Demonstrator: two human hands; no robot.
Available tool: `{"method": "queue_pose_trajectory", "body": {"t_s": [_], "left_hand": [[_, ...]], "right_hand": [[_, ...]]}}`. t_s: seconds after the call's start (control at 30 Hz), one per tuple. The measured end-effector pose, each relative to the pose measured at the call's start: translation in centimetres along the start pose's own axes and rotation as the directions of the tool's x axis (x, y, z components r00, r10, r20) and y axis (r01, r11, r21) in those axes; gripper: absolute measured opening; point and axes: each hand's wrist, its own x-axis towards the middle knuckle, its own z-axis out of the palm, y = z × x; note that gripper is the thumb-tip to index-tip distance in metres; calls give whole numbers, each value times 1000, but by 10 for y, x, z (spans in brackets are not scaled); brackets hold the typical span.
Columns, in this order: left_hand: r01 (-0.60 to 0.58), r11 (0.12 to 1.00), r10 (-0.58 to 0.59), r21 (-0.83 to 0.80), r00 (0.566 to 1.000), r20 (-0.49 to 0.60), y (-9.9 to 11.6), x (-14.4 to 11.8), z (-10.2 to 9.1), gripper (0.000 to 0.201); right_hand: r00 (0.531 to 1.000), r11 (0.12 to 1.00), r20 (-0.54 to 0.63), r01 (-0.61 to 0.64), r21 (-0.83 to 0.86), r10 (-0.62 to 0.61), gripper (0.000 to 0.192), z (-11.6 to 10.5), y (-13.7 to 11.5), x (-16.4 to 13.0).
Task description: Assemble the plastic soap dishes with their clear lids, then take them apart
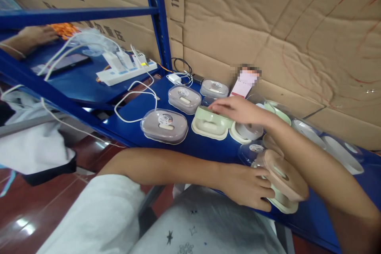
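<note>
My left hand (247, 185) grips a pink-lidded oval soap box (284, 180) at the near edge of the blue shelf (208, 147). My right hand (235, 109) reaches across and rests flat, fingers extended, on a green oval soap box (210, 121). A white round box (247, 131) lies just right of the green one. Three closed pinkish-grey boxes with clear lids (165, 126), (184, 98), (214, 87) stand in a row running away to the back.
More boxes and clear lids (327, 139) lie at the right of the shelf. A white power strip (125, 72) with chargers and trailing cables sits on the left shelf. Another person's hand (32, 36) rests at far left. Cardboard (268, 27) lines the back wall.
</note>
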Motion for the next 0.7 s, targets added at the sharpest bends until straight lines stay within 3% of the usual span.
{"method": "queue_pose_trajectory", "body": {"t_s": [0.1,0.23,0.3,0.43,0.6,0.7], "left_hand": [[-7,1000,7,6,1000,4,0,0,0,23],[-14,1000,14,17,1000,7,-1,0,0,26],[-19,999,19,27,1000,17,-1,0,0,29],[-24,999,22,43,999,31,-1,0,0,39],[1,1000,-1,31,1000,13,0,0,3,39],[-4,1000,4,25,1000,6,0,0,5,37]], "right_hand": [[988,975,-149,-78,-208,47,39,-7,15,25],[964,807,-128,-266,-527,234,62,1,38,62],[954,781,-112,-293,-552,279,64,4,45,74],[948,762,-118,-308,-569,296,48,-3,48,81],[958,763,-249,-265,-589,141,45,-8,33,78],[984,830,-84,-177,-530,157,44,10,20,76]]}}
